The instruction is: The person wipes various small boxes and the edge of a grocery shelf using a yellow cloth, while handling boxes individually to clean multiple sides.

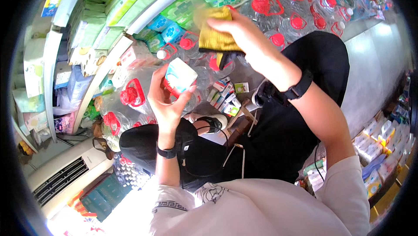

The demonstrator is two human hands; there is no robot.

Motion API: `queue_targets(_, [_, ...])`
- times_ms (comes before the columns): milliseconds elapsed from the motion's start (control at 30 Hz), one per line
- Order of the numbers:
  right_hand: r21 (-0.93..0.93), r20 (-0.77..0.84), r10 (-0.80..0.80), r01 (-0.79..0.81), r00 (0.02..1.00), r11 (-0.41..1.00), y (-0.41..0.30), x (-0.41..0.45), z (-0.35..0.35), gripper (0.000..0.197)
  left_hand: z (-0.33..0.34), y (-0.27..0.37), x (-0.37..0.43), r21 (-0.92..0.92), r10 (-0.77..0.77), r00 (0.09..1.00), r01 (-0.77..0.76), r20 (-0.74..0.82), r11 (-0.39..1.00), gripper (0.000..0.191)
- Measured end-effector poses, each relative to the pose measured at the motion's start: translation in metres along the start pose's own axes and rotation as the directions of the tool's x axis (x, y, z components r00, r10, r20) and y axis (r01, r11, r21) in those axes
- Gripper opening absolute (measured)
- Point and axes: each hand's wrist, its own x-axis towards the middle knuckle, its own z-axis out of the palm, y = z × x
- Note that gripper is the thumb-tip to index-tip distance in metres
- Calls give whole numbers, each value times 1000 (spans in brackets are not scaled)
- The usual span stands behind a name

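My left hand grips a small white, blue and red carton by its sides, one pale end face tilted up towards me. Up and to the right, a yellow cloth with black edging hangs from my right hand. Blur covers part of its upper left side. The cloth and the carton are apart. Between my feet, on the floor, lies a loose group of small cartons. A small green and white box lies just beside them.
Large clear plastic bottles with red caps and handles crowd the floor ahead; more bottles stand to the left. Shelves of packaged tissues line the left side. A white air conditioner lies lower left. Tissue packs are stacked right.
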Motion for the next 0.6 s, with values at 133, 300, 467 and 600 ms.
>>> queue_targets(133, [32,100,100,-104,990,994,11,-19,22,39,-2,-5,-6,10,84,994,-83,-63,996,64])
queue_targets(300, [184,341,264,-340,902,922,35,-36,38,57,0,-18,-8,-60,1,990,-9,-142,998,53])
queue_targets(467, [159,234,285,-326,929,932,79,-33,31,58,-3,-27,-1,-206,-211,956,169,-202,964,38])
queue_targets(600, [47,106,246,-252,964,967,88,-30,32,55,-2,-39,-5,-157,-141,977,116,-162,981,45])
